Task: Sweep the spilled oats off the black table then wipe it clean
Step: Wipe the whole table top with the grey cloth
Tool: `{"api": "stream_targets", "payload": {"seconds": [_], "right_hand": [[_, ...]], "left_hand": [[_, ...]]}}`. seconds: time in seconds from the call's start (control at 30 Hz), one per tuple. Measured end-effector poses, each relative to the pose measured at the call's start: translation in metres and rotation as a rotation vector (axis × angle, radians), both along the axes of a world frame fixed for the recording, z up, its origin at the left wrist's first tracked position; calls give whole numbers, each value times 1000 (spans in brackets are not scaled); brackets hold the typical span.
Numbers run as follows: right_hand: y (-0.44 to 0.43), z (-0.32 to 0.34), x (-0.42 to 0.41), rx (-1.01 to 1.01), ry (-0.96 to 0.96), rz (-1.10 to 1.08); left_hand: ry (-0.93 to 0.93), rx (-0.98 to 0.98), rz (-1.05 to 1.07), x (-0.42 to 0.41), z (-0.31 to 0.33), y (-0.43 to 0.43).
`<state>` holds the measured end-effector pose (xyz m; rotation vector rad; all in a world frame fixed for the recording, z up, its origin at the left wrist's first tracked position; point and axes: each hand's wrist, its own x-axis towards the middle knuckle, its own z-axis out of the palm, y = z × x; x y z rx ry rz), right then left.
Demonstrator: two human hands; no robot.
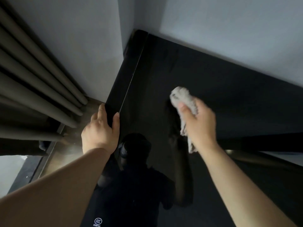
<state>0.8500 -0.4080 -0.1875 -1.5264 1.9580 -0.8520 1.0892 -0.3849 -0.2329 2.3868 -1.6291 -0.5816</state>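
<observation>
Left hand (100, 131) grips the black table (221, 89) edge; right hand (200, 125) clutches a blurred cloth (183, 98).

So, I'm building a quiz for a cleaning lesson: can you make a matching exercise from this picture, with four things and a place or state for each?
Things:
1 left hand
2 right hand
3 cloth
4 curtain

States:
A off-white and fluffy
B hangs in folds at far left
C grips the edge of the black table
D holds the cloth

Pairs: 1-C, 2-D, 3-A, 4-B
</observation>
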Motion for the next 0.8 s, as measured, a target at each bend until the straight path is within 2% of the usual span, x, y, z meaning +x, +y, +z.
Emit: {"api": "stream_targets", "payload": {"seconds": [0.07, 0.1, 0.23, 0.33, 0.43, 0.5, 0.6, 0.67, 0.8], "right_hand": [[-30, -6, -29, -29, 243, -135], [-42, -12, -36, -7, 301, -176], [-33, -37, -4, -16, 541, -140], [23, -36, 40, -101, 461, -11], [73, -24, 57, -32, 207, 204], [81, -15, 45, -41, 94, 261], [40, -14, 8, -131, 251, 28], [-1, -20, -11, -75, 327, -109], [-5, -41, 12, -14, 460, -183]], "left_hand": [[-2, -4, -7, 1, -2, 0], [-8, -3, -7, 1, -3, 0], [-21, -14, -20, 2, -5, -1], [-18, -25, -25, 2, -6, -1], [-10, -36, -32, 2, -6, -1], [-13, -36, -32, 3, -7, -1], [-19, -53, -31, 3, -9, -1], [-30, -65, -30, 3, -11, -1], [-40, -80, -28, 2, -11, 0]]}}
